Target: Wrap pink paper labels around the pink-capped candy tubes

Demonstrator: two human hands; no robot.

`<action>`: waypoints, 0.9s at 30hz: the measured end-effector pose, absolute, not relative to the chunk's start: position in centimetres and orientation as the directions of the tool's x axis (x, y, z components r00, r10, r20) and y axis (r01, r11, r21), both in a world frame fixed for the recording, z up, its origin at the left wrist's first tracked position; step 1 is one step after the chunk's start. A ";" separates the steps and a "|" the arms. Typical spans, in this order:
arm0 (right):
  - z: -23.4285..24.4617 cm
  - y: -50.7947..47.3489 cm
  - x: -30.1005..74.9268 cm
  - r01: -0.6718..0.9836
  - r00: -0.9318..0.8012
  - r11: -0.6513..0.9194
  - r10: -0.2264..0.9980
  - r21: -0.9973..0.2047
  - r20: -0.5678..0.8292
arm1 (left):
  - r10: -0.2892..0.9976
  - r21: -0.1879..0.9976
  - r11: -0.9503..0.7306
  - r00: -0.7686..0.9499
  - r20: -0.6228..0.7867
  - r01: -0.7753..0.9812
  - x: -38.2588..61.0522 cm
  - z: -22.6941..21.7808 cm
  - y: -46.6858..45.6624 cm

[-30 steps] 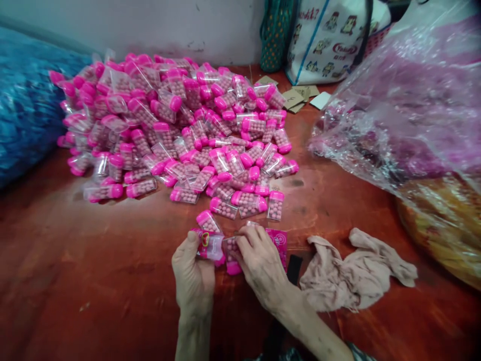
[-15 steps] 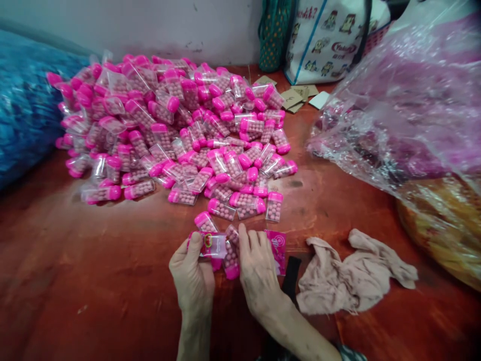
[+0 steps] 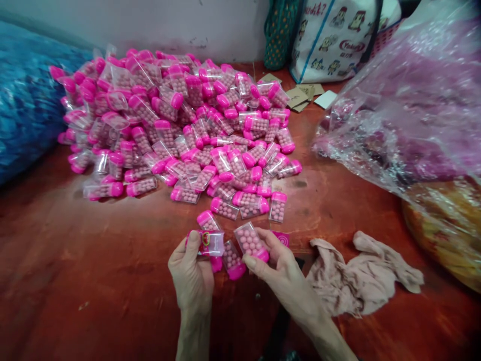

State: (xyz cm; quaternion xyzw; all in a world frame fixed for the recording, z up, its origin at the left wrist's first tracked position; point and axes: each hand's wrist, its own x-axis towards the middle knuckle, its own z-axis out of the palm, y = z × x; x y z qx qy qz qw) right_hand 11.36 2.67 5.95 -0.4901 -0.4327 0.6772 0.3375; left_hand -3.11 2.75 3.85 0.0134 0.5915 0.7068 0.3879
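My left hand [image 3: 192, 279] is closed around a small clear packet with a pink printed label [image 3: 208, 242], held just above the red-brown surface. My right hand [image 3: 282, 273] pinches a clear candy container with a pink cap [image 3: 250, 242], full of small pink balls, tilted toward the packet. A second pink-capped container [image 3: 233, 260] sits between my hands, under the packet. A pink label sheet [image 3: 282, 237] shows behind my right fingers. Farther back lies a big heap of the same pink-capped containers [image 3: 176, 120].
A crumpled beige cloth [image 3: 361, 276] lies right of my right hand. A large clear plastic bag of pink goods [image 3: 409, 105] fills the right side, a blue sack [image 3: 22, 105] the left. Printed bags [image 3: 334, 35] and cardboard scraps [image 3: 300, 95] sit by the wall.
My right hand has turned palm-up and lifted a candy container off the surface beside the packet. The left hand has stayed where it was with the packet.
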 end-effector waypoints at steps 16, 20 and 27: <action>6.0 2.9 12.1 -0.521 -0.038 -0.480 0.839 -0.706 -0.542 | 0.613 0.853 0.026 -0.665 -0.426 -0.522 -2.1 3.3 2.5; 6.5 2.9 11.8 -0.464 -0.058 -0.513 0.831 -0.723 -0.553 | 0.622 0.847 0.031 -0.653 -0.432 -0.531 -1.6 3.5 2.5; 6.1 2.4 10.8 -0.388 -0.107 -0.535 0.835 -0.751 -0.540 | 0.643 0.864 0.033 -0.651 -0.403 -0.503 -0.5 4.2 2.4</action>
